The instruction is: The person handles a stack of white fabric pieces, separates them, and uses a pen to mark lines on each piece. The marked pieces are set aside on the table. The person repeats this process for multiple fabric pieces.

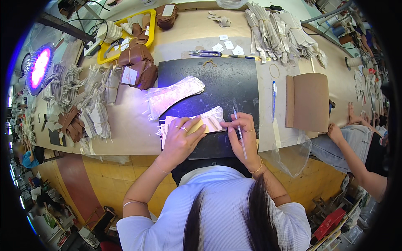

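My left hand [183, 136] lies with its fingers stretched over a pale yellow flat piece [202, 125], pressing it onto a pale, shaped cut piece [215, 113] on the black mat [234, 88]. In my right hand [243, 131] a slim whitish pen [240, 136] is held upright between closed fingers. The right fingertips are at the right end of the pale piece. Just beyond, a stack of similar pale pieces [178, 94] with flared ends lies on the mat. Parts of the pieces under my left hand are hidden.
Brown bundles [140, 69], a yellow tray [151, 31] and pale strips [98, 113] lie left. Thread snips [205, 53] and paper slips [228, 44] are beyond the mat. Rightward are a blue pen [274, 100], a brown board [310, 102] and another person's arm [356, 161]. A lamp [40, 69] glows left.
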